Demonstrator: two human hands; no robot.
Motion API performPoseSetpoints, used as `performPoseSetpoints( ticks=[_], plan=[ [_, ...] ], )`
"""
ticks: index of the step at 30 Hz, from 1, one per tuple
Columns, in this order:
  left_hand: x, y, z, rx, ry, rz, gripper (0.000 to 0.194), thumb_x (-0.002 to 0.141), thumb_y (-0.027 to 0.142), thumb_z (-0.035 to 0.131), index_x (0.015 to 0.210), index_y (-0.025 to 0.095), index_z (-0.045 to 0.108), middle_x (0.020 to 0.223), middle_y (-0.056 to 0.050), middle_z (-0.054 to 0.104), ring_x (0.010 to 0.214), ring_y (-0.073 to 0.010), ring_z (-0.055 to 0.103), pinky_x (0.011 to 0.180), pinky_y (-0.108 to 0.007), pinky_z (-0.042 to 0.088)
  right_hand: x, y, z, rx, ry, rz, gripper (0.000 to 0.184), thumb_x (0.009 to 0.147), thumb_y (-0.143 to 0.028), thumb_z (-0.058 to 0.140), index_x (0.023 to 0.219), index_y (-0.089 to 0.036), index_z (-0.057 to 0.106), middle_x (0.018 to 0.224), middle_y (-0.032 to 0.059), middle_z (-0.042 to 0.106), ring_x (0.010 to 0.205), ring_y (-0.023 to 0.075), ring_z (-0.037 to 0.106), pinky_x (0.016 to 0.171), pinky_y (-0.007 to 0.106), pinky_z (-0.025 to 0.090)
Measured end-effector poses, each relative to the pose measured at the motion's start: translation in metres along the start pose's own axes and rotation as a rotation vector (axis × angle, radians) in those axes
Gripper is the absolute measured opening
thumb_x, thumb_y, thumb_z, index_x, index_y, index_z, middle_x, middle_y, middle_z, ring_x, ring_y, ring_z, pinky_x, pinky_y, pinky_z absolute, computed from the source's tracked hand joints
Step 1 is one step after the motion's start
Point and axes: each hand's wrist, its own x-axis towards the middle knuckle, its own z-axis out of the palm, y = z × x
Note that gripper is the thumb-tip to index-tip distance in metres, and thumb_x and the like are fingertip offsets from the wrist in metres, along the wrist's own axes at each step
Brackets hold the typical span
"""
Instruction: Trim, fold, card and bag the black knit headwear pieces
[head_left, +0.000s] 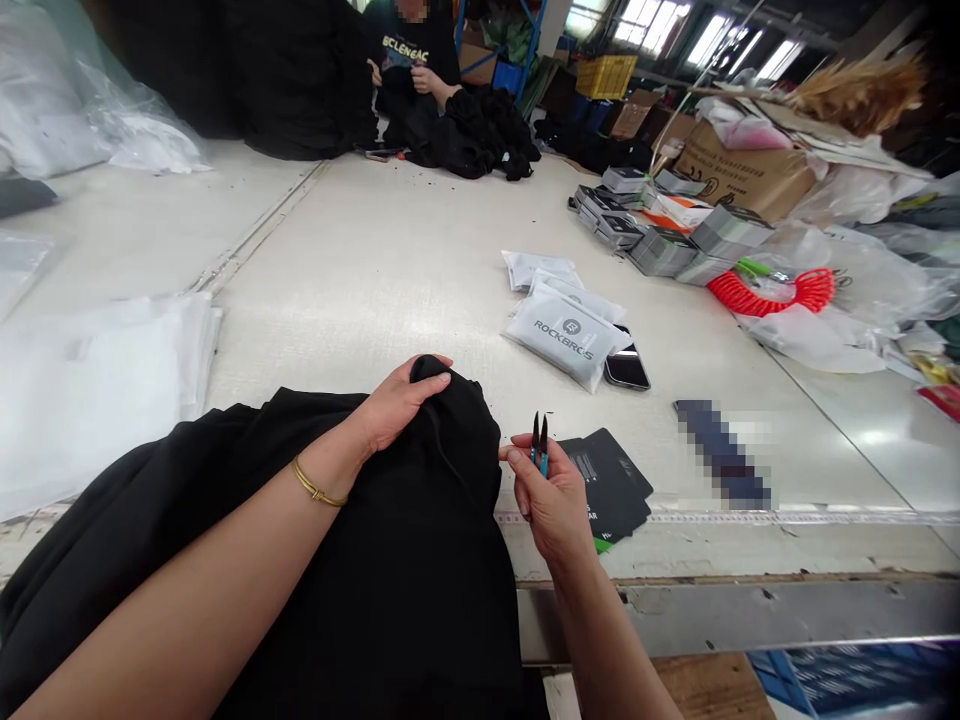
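Observation:
Black fabric [420, 580] spreads over the near table edge and hangs down in front of me. My left hand [401, 405] grips a fold of it, thumb on top and fingers tucked around the cloth. Just right of the fabric, my right hand [551, 495] is closed around small thread snips [539, 445] with blue handles, their dark blades pointing up and slightly apart. The thumb and index finger of that hand come together at the fabric's right side; whether they pinch a thread or the cloth's edge is too small to tell. Black printed cards [611, 480] lie behind this hand.
White packets [562, 335] lie mid-table beside a phone [627, 365]. Bundled cards [664, 250], a red coiled hose [772, 295] and a carton [739, 170] crowd the right. Clear bags [97, 390] lie left. Across the table a person [416, 60] handles black cloth.

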Motion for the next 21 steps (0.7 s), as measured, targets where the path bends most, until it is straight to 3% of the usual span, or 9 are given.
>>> performPoseSetpoints(
  ticks=[3,7,9,11,13,16,19,21],
  plan=[
    [-0.001,-0.002,0.002,0.245,0.086,0.077,0.039,0.077,0.040,0.061,0.110,0.021,0.055,0.102,-0.004,0.060,0.096,-0.0208,0.057,0.088,-0.037,0.045,-0.025,0.004,-0.017,-0.153,0.024,0.041,0.028,0.074,-0.038,0.067,0.091,-0.020,0.055,0.075,-0.0009,0.065,0.036,0.0027,0.037,0.034,0.018,0.030],
    [-0.003,-0.003,0.005,0.606,0.194,0.219,0.055,0.078,0.037,0.059,0.127,0.020,0.039,0.116,-0.008,0.054,0.107,-0.0236,0.051,0.092,-0.040,0.043,-0.066,0.017,-0.033,-0.372,-0.038,0.019,0.026,0.072,-0.034,0.069,0.089,-0.019,0.058,0.077,0.0017,0.065,0.067,0.0137,0.061,0.061,0.024,0.049],
    [-0.006,0.000,0.009,0.835,0.278,0.383,0.057,0.078,0.032,0.060,0.129,0.019,0.038,0.125,-0.011,0.047,0.115,-0.0254,0.045,0.094,-0.041,0.040,-0.083,0.024,-0.035,-0.402,-0.064,0.019,0.025,0.071,-0.032,0.069,0.090,-0.019,0.058,0.078,0.0023,0.065,0.067,0.0143,0.061,0.061,0.024,0.050],
    [-0.012,0.008,0.014,1.043,0.334,0.509,0.046,0.079,0.031,0.058,0.123,0.019,0.046,0.121,-0.010,0.049,0.113,-0.0254,0.046,0.090,-0.039,0.042,-0.096,0.029,-0.033,-0.422,-0.044,-0.036,0.023,0.073,-0.029,0.067,0.092,-0.020,0.058,0.077,0.0016,0.064,0.064,0.0138,0.061,0.057,0.023,0.051],
    [-0.021,0.019,0.022,1.181,0.264,0.479,0.031,0.083,0.034,0.052,0.111,0.021,0.055,0.099,-0.007,0.060,0.095,-0.0230,0.055,0.077,-0.034,0.045,-0.105,0.031,-0.030,-0.490,0.009,-0.189,0.019,0.077,-0.025,0.063,0.093,-0.021,0.057,0.075,0.0010,0.064,0.065,0.0139,0.063,0.058,0.023,0.052],
    [-0.041,0.035,0.035,1.280,-0.068,0.263,0.026,0.083,0.045,0.049,0.093,0.026,0.063,0.073,0.000,0.063,0.070,-0.0192,0.058,0.059,-0.029,0.040,-0.118,0.029,-0.025,-0.690,-0.011,-0.545,0.027,0.079,-0.015,0.058,0.104,-0.022,0.054,0.083,0.0025,0.067,0.072,0.0148,0.066,0.066,0.024,0.053],
    [-0.059,0.044,0.043,1.370,-0.339,0.112,0.030,0.076,0.053,0.052,0.076,0.027,0.065,0.068,0.001,0.064,0.063,-0.0187,0.056,0.053,-0.028,0.035,-0.131,0.024,-0.018,-0.849,-0.255,-0.820,0.042,0.077,-0.004,0.051,0.115,-0.020,0.050,0.094,0.0053,0.069,0.079,0.0162,0.066,0.068,0.025,0.052],
    [-0.070,0.044,0.040,1.438,-0.375,0.061,0.025,0.073,0.049,0.057,0.072,0.026,0.064,0.067,0.000,0.064,0.062,-0.0188,0.055,0.052,-0.028,0.033,-0.137,0.021,-0.013,-0.889,-0.424,-0.857,0.047,0.073,-0.001,0.046,0.117,-0.018,0.048,0.097,0.0067,0.069,0.076,0.0159,0.066,0.063,0.025,0.052]
  ],
)
